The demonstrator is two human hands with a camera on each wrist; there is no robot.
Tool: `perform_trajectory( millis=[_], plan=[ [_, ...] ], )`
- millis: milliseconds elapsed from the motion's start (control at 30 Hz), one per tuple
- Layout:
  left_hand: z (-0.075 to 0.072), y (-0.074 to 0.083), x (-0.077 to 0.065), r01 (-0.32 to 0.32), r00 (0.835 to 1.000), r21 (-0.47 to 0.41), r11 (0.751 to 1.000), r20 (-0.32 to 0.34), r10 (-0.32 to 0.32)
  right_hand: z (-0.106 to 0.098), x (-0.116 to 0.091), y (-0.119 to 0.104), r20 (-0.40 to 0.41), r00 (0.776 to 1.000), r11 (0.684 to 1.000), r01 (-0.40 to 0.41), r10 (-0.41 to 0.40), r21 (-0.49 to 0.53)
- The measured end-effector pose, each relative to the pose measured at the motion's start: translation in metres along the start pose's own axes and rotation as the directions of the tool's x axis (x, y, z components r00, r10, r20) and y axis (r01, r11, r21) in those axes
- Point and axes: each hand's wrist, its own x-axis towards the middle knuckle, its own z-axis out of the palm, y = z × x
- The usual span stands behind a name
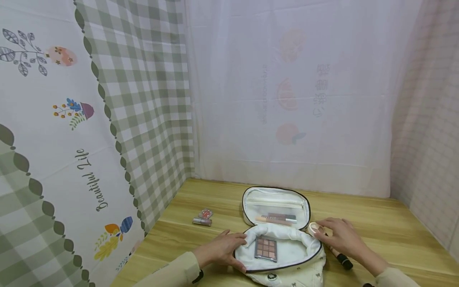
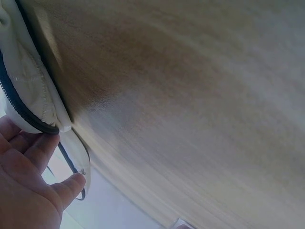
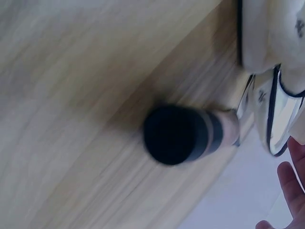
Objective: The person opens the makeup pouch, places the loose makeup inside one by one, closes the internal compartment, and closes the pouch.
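Note:
A cream fabric makeup bag (image 1: 287,277) with dark zip edging sits unzipped, its lid (image 1: 276,193) folded back. Inside lies an eyeshadow palette (image 1: 265,249) with several pinkish pans. Slim tubes (image 1: 283,218) show behind the lid's mesh pocket. My left hand (image 1: 224,248) grips the bag's left rim, fingers against the zip edge (image 2: 28,117). At the right rim, my right hand (image 1: 344,237) pinches a small round cream item (image 1: 314,228) whose kind is unclear. Below that hand lies a tube with a black cap (image 1: 345,262), its dark end (image 3: 169,136) facing the right wrist camera.
Left of the bag, a small silvery tube (image 1: 202,221) and a clear case with red (image 1: 206,213) lie on the wood-grain table (image 1: 179,239). Checked and printed curtains (image 1: 143,79) hang at the left, a white sheet (image 1: 294,99) behind.

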Motion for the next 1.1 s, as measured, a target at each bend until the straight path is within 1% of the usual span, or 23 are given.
perform_trajectory(
  millis=[167, 433, 600, 700, 900, 1100],
  plan=[
    [0.000, 0.000, 0.000, -0.003, 1.000, 0.010, 1.000, -0.009, 0.003, 0.003, 0.004, -0.013, 0.019, 1.000, 1.000, 0.024, -0.025, 0.015],
    [0.001, -0.001, 0.000, -0.001, 1.000, 0.000, 1.000, -0.002, 0.001, 0.013, 0.007, -0.030, -0.002, 0.993, 0.993, 0.116, -0.116, 0.003],
    [0.000, 0.001, -0.001, 0.000, 1.000, 0.007, 1.000, -0.002, 0.000, 0.022, 0.009, -0.038, -0.016, 0.991, 0.991, 0.135, -0.135, -0.018],
    [0.001, 0.002, -0.001, 0.001, 1.000, 0.018, 1.000, -0.010, -0.001, 0.025, 0.010, -0.045, -0.010, 0.990, 0.990, 0.140, -0.140, -0.027],
    [0.000, 0.002, 0.000, 0.005, 1.000, 0.025, 1.000, -0.018, -0.004, 0.031, 0.010, -0.056, 0.065, 0.990, 0.992, 0.125, -0.124, -0.011],
    [0.000, 0.002, 0.001, 0.009, 1.000, 0.019, 1.000, -0.014, -0.008, 0.039, 0.011, -0.062, 0.117, 0.983, 0.986, 0.148, -0.139, -0.075]
  ],
)
